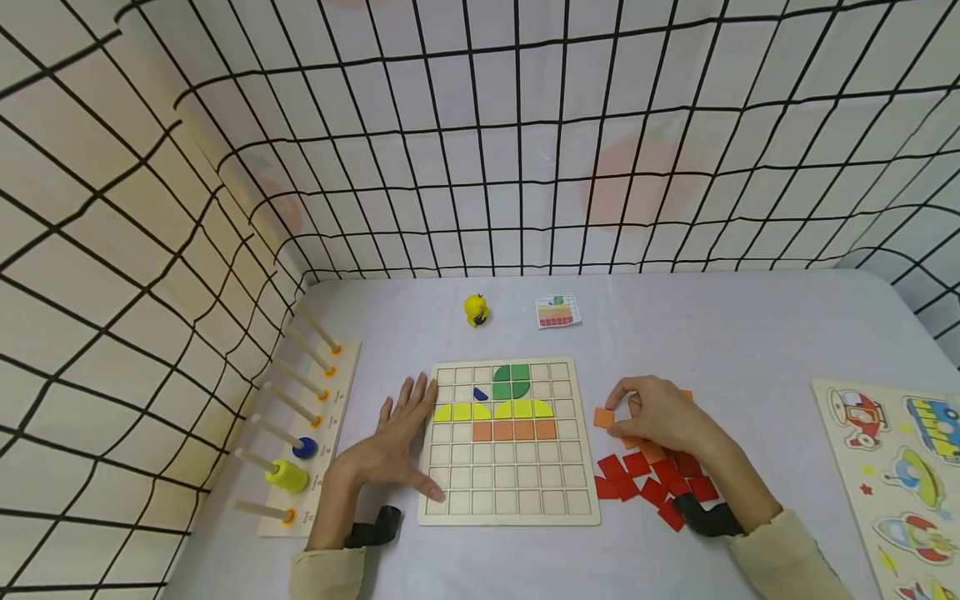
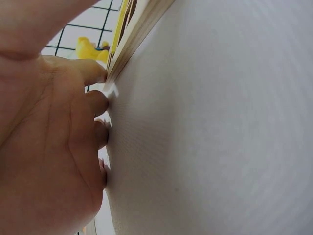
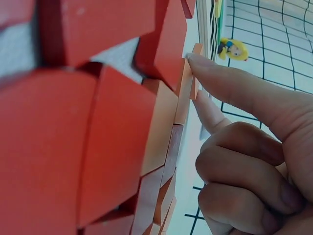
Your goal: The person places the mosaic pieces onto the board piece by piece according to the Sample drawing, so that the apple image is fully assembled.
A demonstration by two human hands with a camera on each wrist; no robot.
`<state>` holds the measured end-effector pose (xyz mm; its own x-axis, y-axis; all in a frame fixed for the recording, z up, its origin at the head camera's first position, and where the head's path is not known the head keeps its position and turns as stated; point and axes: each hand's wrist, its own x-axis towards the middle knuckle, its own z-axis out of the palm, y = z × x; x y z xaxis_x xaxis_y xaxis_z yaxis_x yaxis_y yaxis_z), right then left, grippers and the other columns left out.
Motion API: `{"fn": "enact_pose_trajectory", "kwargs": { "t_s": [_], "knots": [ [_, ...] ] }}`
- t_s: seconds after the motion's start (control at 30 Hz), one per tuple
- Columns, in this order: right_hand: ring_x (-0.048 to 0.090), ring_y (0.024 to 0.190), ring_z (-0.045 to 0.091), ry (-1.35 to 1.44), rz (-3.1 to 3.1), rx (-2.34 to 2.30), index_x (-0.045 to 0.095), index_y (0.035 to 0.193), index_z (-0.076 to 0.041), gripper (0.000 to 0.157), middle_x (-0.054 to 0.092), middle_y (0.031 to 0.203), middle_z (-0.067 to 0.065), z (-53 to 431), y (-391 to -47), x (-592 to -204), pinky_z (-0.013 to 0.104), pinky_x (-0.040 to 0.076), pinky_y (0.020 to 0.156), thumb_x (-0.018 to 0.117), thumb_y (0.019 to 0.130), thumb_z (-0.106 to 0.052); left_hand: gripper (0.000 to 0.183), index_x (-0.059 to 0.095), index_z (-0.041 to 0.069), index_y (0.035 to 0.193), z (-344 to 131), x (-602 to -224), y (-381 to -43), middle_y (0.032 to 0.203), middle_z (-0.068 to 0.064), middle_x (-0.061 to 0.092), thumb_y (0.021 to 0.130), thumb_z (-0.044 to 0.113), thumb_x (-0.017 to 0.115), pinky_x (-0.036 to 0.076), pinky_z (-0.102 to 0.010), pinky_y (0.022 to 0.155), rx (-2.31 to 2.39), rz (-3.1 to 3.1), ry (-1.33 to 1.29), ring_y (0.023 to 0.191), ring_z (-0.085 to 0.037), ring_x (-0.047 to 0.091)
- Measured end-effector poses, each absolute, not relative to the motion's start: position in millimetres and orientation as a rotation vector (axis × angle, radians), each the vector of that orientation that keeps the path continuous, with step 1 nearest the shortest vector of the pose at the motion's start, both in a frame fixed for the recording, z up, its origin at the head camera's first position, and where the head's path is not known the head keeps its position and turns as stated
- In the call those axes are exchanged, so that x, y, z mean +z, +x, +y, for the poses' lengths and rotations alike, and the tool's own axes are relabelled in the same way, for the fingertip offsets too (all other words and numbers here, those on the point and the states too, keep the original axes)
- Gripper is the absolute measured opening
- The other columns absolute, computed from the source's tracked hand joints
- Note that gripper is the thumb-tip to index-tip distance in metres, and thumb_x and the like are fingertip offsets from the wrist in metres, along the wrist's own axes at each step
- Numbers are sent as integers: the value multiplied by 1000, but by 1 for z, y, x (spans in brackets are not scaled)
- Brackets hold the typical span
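Observation:
My left hand (image 1: 390, 450) lies with spread fingers along the left edge of a wooden grid board (image 1: 517, 502), thumb on its lower left corner. In the left wrist view the palm (image 2: 54, 142) faces the table beside the board's side. My right hand (image 1: 663, 410) pinches an orange square tile (image 1: 603, 417) between thumb and index finger, just right of the board. The other fingers (image 3: 239, 166) curl inward in the right wrist view. On the board are green quarter-round tiles (image 1: 512, 382), a small blue piece (image 1: 481, 394), yellow tiles (image 1: 523, 408) and a row of orange tiles (image 1: 514, 430).
Loose red tiles (image 1: 622, 483) and more orange tiles (image 1: 651, 451) lie under and near the right hand. Behind the board are a yellow figure (image 1: 476, 309) and a pattern card (image 1: 557, 311). A peg rack (image 1: 327, 427) stands left, a picture puzzle (image 1: 892, 483) right.

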<state>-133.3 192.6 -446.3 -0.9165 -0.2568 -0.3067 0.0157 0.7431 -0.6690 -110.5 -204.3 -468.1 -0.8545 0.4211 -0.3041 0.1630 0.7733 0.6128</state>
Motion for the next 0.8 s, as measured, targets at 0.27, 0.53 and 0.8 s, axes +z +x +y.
{"fn": "enact_pose_trajectory", "kwargs": {
  "t_s": [0.27,0.53,0.8],
  "knots": [
    [43,51,15,-208,2595,-980,72,109,0,28,44,60,2,183,-136,-440,20,35,46,81,87,-15,156,-2,10,167,-205,-467,-110,174,-12,-16,55,41,103,-13,-63,128,819,2540,429,160,-36,-21],
    [38,60,14,-406,2533,-1047,77,105,-6,24,38,64,-1,108,-132,-432,22,25,53,85,85,-17,156,-3,11,167,-205,-468,-111,174,-13,-17,56,43,102,-13,-64,128,814,2534,443,160,-37,-22],
    [46,64,12,-524,2567,-1004,77,95,-8,18,61,76,0,36,-134,-440,23,34,55,88,82,-14,155,-3,11,167,-206,-466,-111,173,-13,-18,57,43,102,-12,-63,128,790,2535,451,160,-37,-21]
  ]
}}
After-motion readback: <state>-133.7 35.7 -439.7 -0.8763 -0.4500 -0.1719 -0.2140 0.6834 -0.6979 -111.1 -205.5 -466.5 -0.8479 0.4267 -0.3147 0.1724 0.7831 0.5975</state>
